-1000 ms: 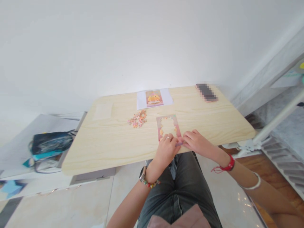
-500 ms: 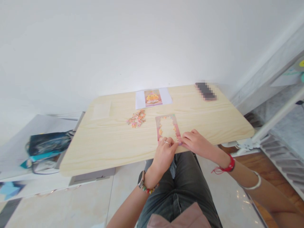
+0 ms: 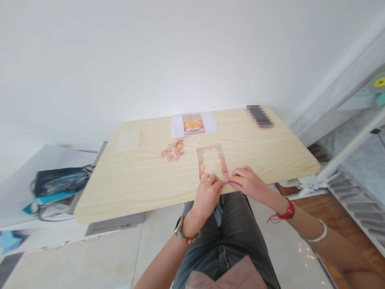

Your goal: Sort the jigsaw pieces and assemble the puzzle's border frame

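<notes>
Both of my grips press down on the near end of the puzzle frame, fingers bent together on its bottom edge: my left hand on its near left corner, my right hand on its near right corner, fingertips almost meeting. That frame lies flat close to the tabletop's near edge. Loose puzzle pieces sit in a heap just left of it. A reference picture lies at the far edge, and a blurred dark object near the far right corner.
</notes>
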